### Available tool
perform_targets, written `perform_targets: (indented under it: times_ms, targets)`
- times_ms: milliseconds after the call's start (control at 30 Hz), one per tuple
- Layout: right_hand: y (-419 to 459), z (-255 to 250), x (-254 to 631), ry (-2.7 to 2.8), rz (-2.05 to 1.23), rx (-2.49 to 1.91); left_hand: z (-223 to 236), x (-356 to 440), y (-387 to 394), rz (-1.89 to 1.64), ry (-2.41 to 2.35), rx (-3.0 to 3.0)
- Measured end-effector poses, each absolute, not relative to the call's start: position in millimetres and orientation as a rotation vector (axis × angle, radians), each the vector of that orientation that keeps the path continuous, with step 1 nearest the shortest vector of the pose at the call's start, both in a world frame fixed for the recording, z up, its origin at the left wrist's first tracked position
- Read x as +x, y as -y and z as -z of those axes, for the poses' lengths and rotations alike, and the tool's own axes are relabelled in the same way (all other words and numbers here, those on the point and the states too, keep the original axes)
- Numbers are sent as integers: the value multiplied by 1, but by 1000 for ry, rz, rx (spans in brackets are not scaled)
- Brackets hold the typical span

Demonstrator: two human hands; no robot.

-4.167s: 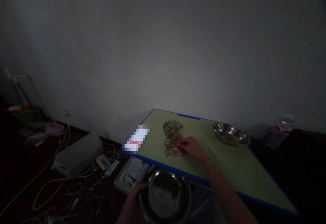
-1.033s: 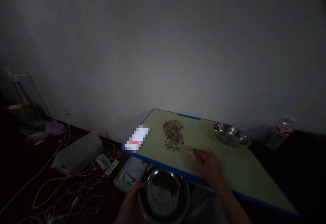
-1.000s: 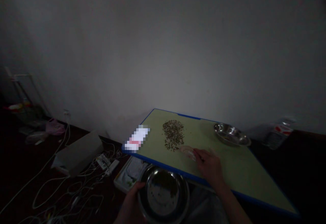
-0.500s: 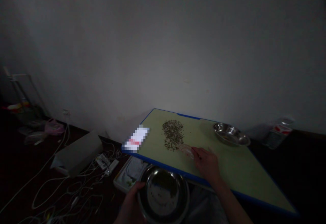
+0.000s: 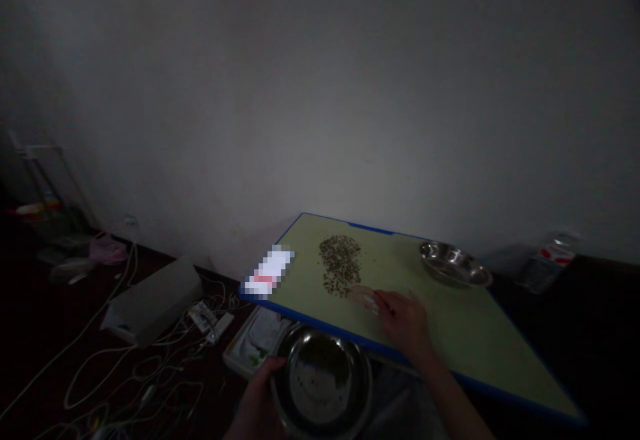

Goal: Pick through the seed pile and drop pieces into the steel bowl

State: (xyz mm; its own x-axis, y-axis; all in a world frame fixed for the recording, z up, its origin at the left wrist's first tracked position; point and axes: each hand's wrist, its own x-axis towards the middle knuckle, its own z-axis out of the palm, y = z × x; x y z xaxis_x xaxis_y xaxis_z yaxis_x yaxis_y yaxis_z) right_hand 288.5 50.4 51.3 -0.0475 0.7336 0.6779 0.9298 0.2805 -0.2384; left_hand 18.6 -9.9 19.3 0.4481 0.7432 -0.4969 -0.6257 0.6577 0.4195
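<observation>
Since the earlier frame, our right hand has shifted slightly left. At lower centre-right, its fingers pinch a clear, curved plastic piece beside the scattered dark grains. At bottom centre, our left hand grips the rim of a metal bowl, thumb over the edge.

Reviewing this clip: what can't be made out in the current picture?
All in the dim head view:
Left hand: most fingers hidden by the held bowl.
Right hand: some fingers hidden by its own back.
Dark bits: too small to identify.
Bright patch: contents masked by pixelation.
Bottle: label too blurred to read.
</observation>
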Motion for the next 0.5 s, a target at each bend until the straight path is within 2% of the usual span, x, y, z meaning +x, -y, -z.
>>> perform_targets:
  times_ms: [500]
  targets:
    - [-46,-53,286,1831,255,-1463,-21,20,8,-830,-664,148]
